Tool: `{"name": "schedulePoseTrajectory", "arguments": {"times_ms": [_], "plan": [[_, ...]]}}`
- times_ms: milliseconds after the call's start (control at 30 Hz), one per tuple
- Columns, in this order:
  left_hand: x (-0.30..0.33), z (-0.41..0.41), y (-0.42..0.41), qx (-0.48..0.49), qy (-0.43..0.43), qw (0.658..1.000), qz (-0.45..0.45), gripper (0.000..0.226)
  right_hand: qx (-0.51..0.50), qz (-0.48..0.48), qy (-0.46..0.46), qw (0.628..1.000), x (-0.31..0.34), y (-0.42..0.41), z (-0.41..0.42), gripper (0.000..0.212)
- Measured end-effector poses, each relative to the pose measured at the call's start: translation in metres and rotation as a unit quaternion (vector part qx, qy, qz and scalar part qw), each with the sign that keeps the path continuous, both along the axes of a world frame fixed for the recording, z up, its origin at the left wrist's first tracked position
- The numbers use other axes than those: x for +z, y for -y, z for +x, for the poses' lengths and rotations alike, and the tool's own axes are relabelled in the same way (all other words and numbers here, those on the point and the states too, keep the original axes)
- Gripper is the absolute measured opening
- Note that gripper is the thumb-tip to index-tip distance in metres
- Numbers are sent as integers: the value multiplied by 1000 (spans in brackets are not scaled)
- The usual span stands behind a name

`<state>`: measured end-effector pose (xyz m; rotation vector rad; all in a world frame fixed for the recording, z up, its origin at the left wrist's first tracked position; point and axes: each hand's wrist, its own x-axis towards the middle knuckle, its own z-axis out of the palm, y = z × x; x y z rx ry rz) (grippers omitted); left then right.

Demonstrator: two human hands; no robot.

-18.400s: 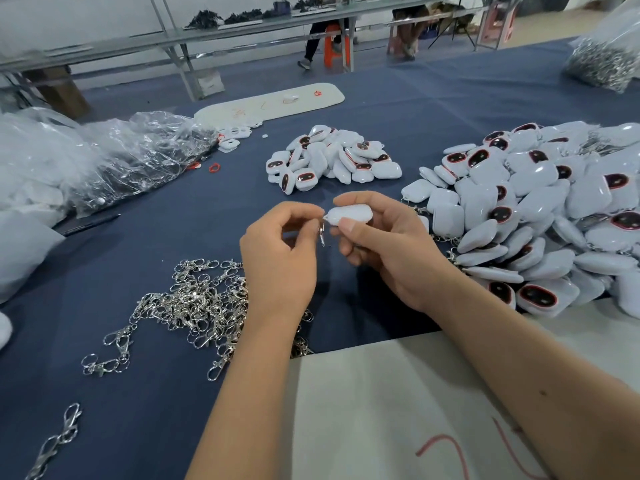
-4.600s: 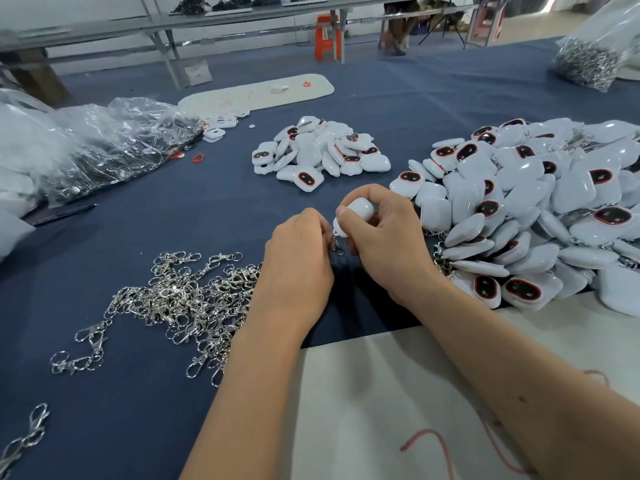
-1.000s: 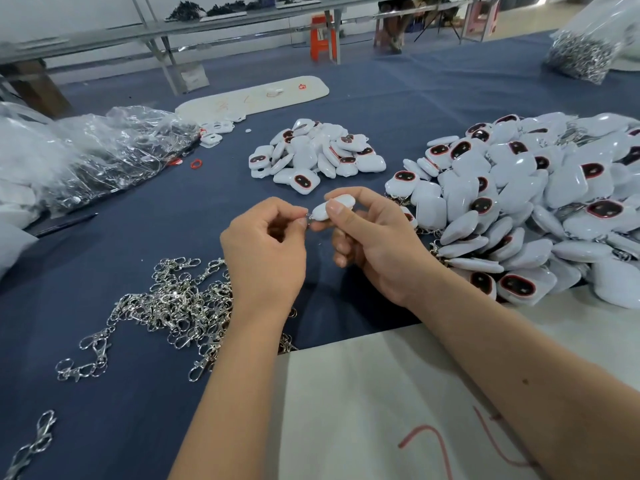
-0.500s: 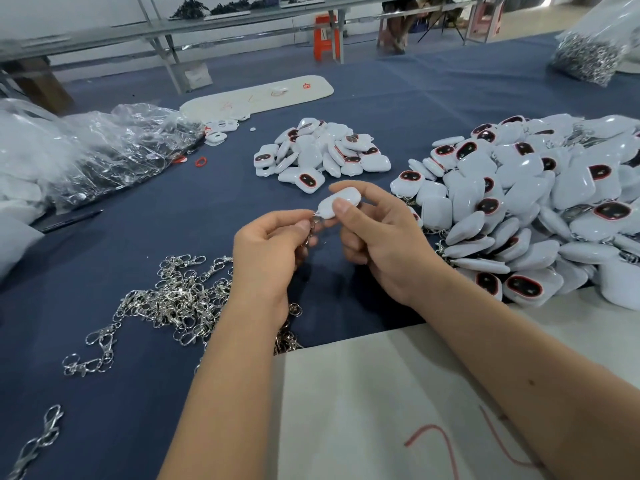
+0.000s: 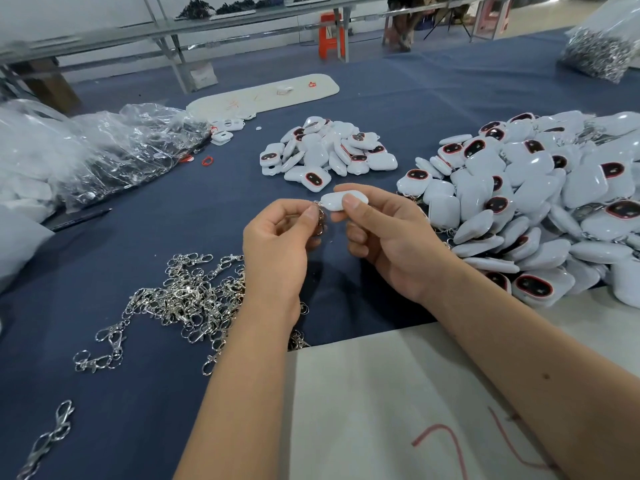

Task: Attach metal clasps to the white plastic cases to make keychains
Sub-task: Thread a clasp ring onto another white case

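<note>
Held above blue cloth [image 5: 398, 109]: white case [image 5: 337, 200] pinched by right hand [image 5: 391, 244]; metal clasp [image 5: 321, 221] at its end pinched by left hand [image 5: 277, 247]. No legible writing; red scrawl [image 5: 446, 441] on near board [image 5: 363, 393].

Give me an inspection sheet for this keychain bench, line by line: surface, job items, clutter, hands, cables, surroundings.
Surface: blue cloth table, pale board at the near edge.
Job's things: white case held up; clasp hangs at its left end. Loose clasps left, small case pile centre, large case pile right.
Clutter: crumpled plastic bags, red ring, dark pen.
Grippers: left hand pinches the clasp; right hand has its grip on the case.
Cables: nothing seen.
Surroundings: metal-framed benches, orange stool.
</note>
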<state>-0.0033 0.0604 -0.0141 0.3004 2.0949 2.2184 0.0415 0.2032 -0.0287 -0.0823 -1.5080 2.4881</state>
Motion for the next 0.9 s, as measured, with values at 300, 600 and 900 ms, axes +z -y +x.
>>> {"name": "schedulePoseTrajectory", "arguments": {"times_ms": [300,600,900], "plan": [[-3,-4,7,45,-247,929,-273,19,-34,54,-3,998,-1,3,1,21],[-6,-3,6,27,-223,935,-275,13,-76,110,1,991,-3,5,-1,20],[0,3,-6,24,49,992,114,14,-1,-10,-8,1000,-1,-3,0,32]]}}
